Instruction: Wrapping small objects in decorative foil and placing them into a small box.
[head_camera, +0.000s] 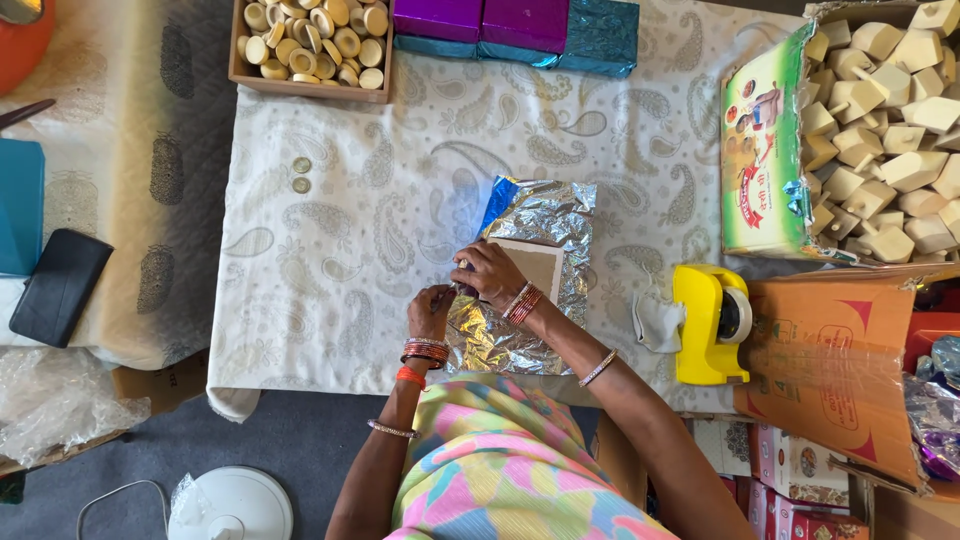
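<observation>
Both hands pinch the foil sheet (530, 280) edge: left hand (430, 310) and right hand (490, 275) grips closed on it, flat box (530, 265) just beyond. Foil may tear or slip if pulled unevenly.

Green printed carton (765, 150) right; purple and teal boxes (515, 30) top.

Bright, even light – sharp, foil (535, 215) glinting

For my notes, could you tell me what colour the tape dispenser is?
Yellow; the tape dispenser shows clearly in the head view.
</observation>
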